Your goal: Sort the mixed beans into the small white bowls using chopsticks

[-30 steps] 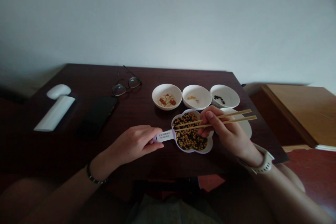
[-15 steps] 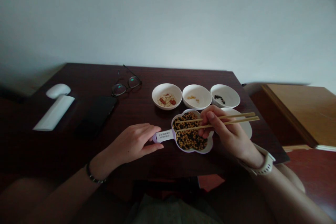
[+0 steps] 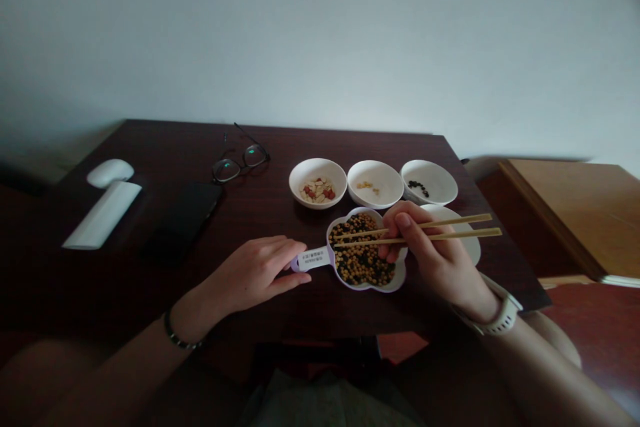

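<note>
My left hand (image 3: 267, 270) grips the end of the labelled handle (image 3: 314, 258) of a purple-rimmed, scallop-edged dish (image 3: 401, 278). Mixed black and yellow beans (image 3: 363, 267) fill much of it. Closed around a pair of wooden chopsticks (image 3: 453, 227), my right hand (image 3: 420, 247) is over the dish's right side. The chopstick tips lie over the beans at the left; whether a bean is between them is too small to tell. Behind the dish stand three white bowls: one with pale and reddish pieces (image 3: 318, 167), one with a few yellow beans (image 3: 375, 170), one with some black beans (image 3: 440, 177).
A white plate (image 3: 470, 240) is partly hidden behind my right hand. Eyeglasses (image 3: 240, 163), a dark flat object (image 3: 187, 217), and a rounded white object touching a long white one (image 3: 103, 217) lie on the left of the dark table (image 3: 280, 140). A wooden surface (image 3: 580, 207) stands at right.
The chopsticks have shifted slightly within my right hand, their tips a little higher and their back ends a bit farther right. My left hand still has the handle.
</note>
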`<act>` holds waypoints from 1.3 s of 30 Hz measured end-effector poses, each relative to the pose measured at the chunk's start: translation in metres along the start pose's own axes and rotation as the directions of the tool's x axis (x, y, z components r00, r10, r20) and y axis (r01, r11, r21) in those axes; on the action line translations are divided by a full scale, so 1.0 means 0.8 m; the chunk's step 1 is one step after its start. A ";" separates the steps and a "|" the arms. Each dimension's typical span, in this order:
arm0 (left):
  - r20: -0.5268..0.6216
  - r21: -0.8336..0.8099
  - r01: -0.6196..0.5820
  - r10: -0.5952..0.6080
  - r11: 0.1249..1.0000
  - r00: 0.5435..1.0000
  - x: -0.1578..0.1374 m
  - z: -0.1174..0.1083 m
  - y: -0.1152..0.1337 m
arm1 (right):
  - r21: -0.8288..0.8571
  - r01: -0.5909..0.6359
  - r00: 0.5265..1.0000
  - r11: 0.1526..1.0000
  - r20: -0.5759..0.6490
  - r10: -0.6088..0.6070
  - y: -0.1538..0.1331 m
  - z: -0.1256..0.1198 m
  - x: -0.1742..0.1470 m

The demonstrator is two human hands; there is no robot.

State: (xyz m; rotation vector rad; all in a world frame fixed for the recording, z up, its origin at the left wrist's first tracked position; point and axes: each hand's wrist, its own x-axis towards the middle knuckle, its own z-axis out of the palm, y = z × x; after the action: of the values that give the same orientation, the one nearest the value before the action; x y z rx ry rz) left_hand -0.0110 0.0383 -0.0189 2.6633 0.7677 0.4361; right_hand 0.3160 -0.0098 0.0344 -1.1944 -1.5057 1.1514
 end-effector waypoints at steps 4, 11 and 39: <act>-0.001 0.001 -0.004 0.004 1.000 1.000 0.001 0.000 0.001 | 0.045 -0.035 0.999 0.998 0.043 0.033 0.001 -0.004 0.000; -0.012 -0.011 -0.010 0.009 1.000 1.000 0.003 -0.001 0.001 | -0.055 -0.026 0.998 0.998 0.055 0.029 0.005 0.002 -0.001; -0.003 -0.017 -0.007 0.007 1.000 1.000 0.004 -0.002 0.003 | -0.091 -0.009 1.000 0.996 0.021 0.011 0.004 0.003 -0.001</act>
State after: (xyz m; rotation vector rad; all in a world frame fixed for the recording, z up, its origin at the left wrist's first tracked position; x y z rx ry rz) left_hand -0.0083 0.0389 -0.0157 2.6515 0.7521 0.4470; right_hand 0.3144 -0.0102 0.0305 -1.2555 -1.5846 1.1152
